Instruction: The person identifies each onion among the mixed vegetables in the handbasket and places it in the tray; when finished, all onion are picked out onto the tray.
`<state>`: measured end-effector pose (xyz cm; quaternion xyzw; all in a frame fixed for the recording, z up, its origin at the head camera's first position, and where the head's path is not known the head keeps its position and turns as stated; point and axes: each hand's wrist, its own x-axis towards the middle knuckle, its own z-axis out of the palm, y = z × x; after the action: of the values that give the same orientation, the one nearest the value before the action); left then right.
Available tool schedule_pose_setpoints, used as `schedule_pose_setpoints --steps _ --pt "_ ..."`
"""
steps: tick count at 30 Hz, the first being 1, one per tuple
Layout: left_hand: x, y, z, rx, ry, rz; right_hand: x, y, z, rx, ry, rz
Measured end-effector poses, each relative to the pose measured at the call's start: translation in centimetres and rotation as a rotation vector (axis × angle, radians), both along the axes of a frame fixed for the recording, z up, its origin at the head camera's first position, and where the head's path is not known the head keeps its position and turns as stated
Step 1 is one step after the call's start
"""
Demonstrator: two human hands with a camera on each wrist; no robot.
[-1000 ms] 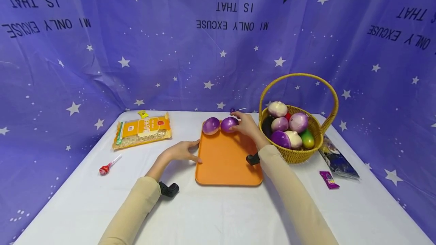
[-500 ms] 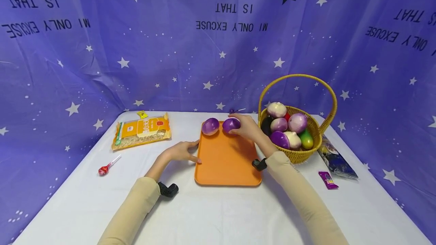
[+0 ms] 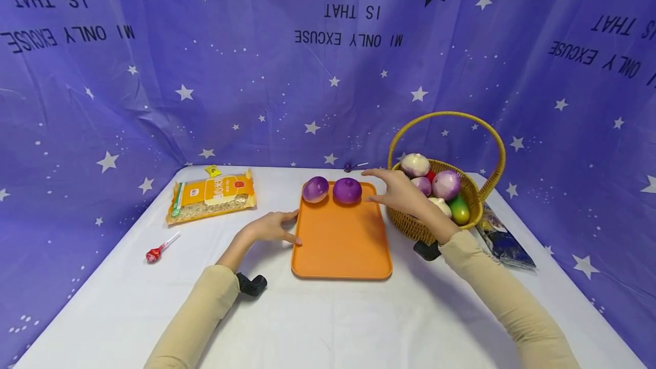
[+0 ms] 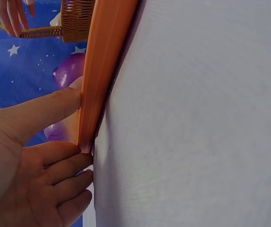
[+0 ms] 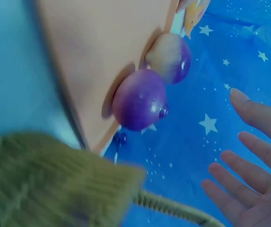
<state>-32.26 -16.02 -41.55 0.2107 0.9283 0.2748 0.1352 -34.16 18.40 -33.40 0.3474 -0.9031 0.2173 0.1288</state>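
An orange tray (image 3: 342, 244) lies on the table, with two purple onions, the left onion (image 3: 315, 190) and the right onion (image 3: 347, 191), side by side at its far end. My left hand (image 3: 271, 228) holds the tray's left rim; in the left wrist view its thumb (image 4: 46, 111) reaches over the edge and the fingers meet the outer side. My right hand (image 3: 402, 189) is just right of the right onion, thumb and fingers spread, nothing between them. The right wrist view shows its fingers (image 5: 239, 175) apart from the onions.
Right of the tray stands a wicker basket (image 3: 410, 225) with a tall handle, holding several onions and a green-yellow mango (image 3: 459, 209). A dark packet (image 3: 504, 241) lies beside it. On the left are a grain bag (image 3: 212, 198), a red lollipop (image 3: 154, 254) and a yellow candy (image 3: 212, 171).
My right hand has let go of the right onion and drawn back to the right, towards the basket. The onion stays on the tray. My left hand keeps its place on the rim.
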Motion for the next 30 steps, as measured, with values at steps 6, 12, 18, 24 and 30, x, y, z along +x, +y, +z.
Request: schedule_pose_setpoints --steps 6,12,18,24,30 --pt "0.0 0.0 0.1 0.006 -0.006 -0.001 0.9 2.9 1.4 0.071 -0.031 -0.029" --pt "0.1 0.0 0.2 0.002 -0.011 0.0 0.3 5.7 2.3 0.078 -0.011 -0.041" --pt "-0.1 0.0 0.1 0.002 -0.008 0.002 -1.3 7.7 3.9 0.123 -0.094 -0.143" --pt "0.0 0.1 0.1 -0.005 -0.001 0.003 -3.8 9.3 4.6 0.11 -0.139 -0.194" --pt "-0.2 0.0 0.0 -0.001 -0.005 0.004 -5.3 10.1 4.8 0.136 -0.205 -0.213"
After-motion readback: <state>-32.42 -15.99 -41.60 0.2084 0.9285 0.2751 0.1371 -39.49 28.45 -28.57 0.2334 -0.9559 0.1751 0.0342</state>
